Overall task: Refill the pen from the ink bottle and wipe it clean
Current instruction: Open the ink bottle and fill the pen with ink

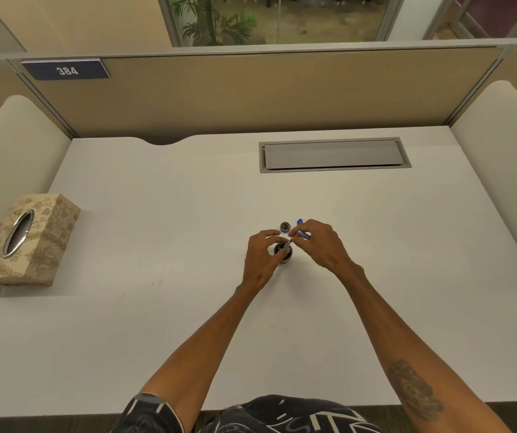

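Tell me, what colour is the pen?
The pen in the right hand is blue, seen in the head view.

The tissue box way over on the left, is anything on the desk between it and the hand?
Nothing visible. The desk lies bare between the left hand and the tissue box.

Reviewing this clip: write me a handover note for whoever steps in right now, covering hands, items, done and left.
Left hand: steadies the ink bottle on the desk.
Right hand: holds the blue pen, tip angled down at the bottle's mouth.
Bottle cap: off, lying just behind the bottle.
Tissue box: far left on the desk, no tissue pulled.
Done: bottle opened, pen brought to the ink.
Left: finish filling, wipe the pen, recap the bottle.
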{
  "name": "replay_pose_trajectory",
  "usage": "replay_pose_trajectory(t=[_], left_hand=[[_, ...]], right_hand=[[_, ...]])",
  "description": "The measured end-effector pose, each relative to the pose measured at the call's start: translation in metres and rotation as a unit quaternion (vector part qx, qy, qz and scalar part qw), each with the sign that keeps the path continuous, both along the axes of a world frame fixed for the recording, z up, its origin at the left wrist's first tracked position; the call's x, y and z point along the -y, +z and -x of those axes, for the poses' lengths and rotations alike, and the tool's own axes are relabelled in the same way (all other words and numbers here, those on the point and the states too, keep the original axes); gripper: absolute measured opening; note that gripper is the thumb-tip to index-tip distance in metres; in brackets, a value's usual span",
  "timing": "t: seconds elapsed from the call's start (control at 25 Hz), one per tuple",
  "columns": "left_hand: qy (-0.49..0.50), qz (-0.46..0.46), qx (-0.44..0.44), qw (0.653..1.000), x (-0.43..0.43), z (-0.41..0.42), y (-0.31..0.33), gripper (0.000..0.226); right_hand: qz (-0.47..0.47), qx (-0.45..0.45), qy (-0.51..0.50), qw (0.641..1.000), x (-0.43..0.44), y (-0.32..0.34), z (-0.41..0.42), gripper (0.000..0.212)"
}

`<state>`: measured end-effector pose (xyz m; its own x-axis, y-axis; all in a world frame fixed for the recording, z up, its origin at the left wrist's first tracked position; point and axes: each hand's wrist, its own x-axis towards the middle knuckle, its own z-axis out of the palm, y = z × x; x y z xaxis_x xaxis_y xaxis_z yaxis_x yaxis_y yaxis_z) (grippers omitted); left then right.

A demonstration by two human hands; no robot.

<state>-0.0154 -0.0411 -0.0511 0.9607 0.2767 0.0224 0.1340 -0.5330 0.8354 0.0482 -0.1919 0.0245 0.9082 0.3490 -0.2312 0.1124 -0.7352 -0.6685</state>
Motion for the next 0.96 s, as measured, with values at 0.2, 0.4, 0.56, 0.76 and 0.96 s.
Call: replay_pose_trajectory(t=[0.2,0.4,0.56,0.76,0.96], left_hand=[[0.007,0.002,0.002,1.000,0.002,-0.001,0.001,0.016],[0.009,0.005,-0.003,1.000,-0.001,-0.003,0.001,0.011],[0.000,0.012,-0.011,1.000,-0.004,-0.006,0.003,0.009],[0.000,0.031,-0.015,0.999,-0.006,-0.009,0.003,0.009],[-0.004,0.075,-0.017,0.997,-0.007,-0.009,0.009,0.016]], right_hand=[[0.010,0.010,0.002,1.000,0.000,0.004,0.001,0.016],[0.036,0.028,0.004,0.999,0.002,0.011,-0.001,0.018],[0.072,0.049,0.018,0.996,0.000,0.016,-0.002,0.017],[0.099,0.049,0.008,0.994,-0.003,0.020,0.001,0.045],[0.101,0.032,-0.005,0.994,-0.003,0.017,0.001,0.035]])
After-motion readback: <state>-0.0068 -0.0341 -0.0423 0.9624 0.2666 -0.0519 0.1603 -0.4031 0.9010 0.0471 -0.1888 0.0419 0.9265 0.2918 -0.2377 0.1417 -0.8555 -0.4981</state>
